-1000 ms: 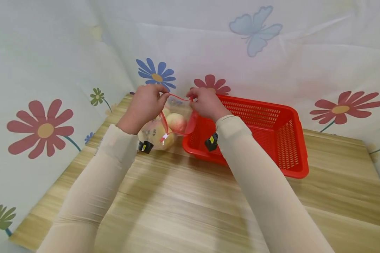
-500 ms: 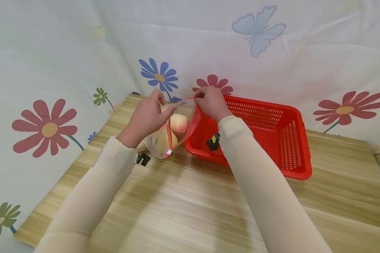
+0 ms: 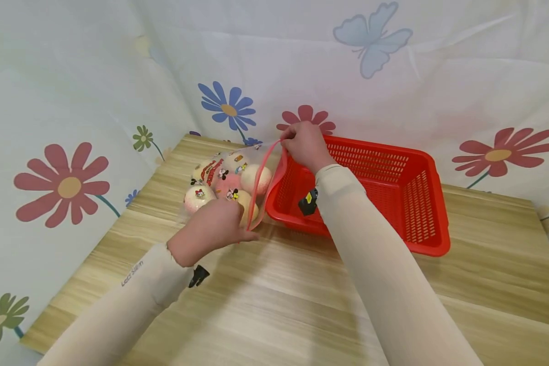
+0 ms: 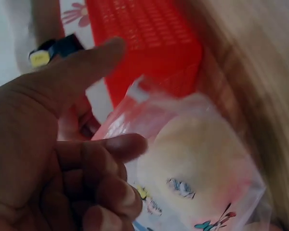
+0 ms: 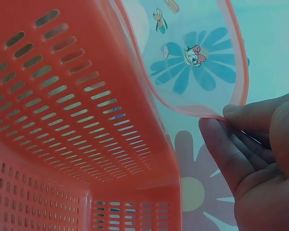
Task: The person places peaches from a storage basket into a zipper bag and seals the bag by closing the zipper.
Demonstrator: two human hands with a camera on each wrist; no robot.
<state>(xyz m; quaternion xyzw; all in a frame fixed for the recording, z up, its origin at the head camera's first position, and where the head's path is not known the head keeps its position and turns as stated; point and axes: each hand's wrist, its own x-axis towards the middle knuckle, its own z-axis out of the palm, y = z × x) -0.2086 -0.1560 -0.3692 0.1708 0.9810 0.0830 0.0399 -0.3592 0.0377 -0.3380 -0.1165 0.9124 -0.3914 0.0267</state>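
Note:
A clear zip bag (image 3: 235,158) with cartoon prints and red edging lies on its side on the wooden table, its mouth toward the basket. Several peaches (image 3: 254,179) show through the plastic. My right hand (image 3: 307,145) pinches the top corner of the red zip edge (image 5: 209,114) between thumb and forefinger. My left hand (image 3: 215,229) is beside the lower corner of the mouth. In the left wrist view its thumb stands apart from loosely bent fingers (image 4: 103,159), with nothing between them. A peach (image 4: 192,154) fills the bag just beyond those fingers.
A red perforated plastic basket (image 3: 434,208) stands immediately right of the bag, under my right forearm. Behind the table (image 3: 274,295) hangs a flower-printed cloth (image 3: 256,40). Small black cameras (image 3: 308,203) are strapped to the wrists.
My left hand has left the upper edge of the bag mouth and come down toward me to the lower corner. The mouth now gapes wider; my right hand keeps its pinch.

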